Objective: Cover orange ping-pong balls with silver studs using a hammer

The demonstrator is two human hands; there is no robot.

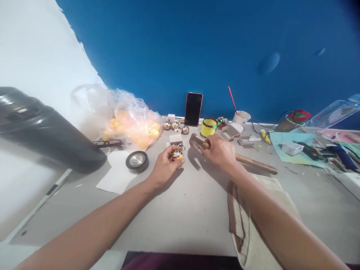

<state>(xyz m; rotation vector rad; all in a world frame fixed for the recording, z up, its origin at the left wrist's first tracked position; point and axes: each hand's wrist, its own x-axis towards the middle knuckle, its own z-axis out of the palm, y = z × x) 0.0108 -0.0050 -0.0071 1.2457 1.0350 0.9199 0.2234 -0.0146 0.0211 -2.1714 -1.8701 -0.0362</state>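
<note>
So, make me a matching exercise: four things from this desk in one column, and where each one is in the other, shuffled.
1. Hammer
2. Phone
3. Nearest shiny ball
4. Red stick

A. Slanting up from the white cup
B. In the right hand
C. Standing upright before the blue wall
D. Between the fingers of the left hand

Right pairs: 1-B, 2-C, 3-D, 4-A.

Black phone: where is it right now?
In the head view, the phone stands upright near the middle, against the blue wall, just left of the yellow container.
</note>
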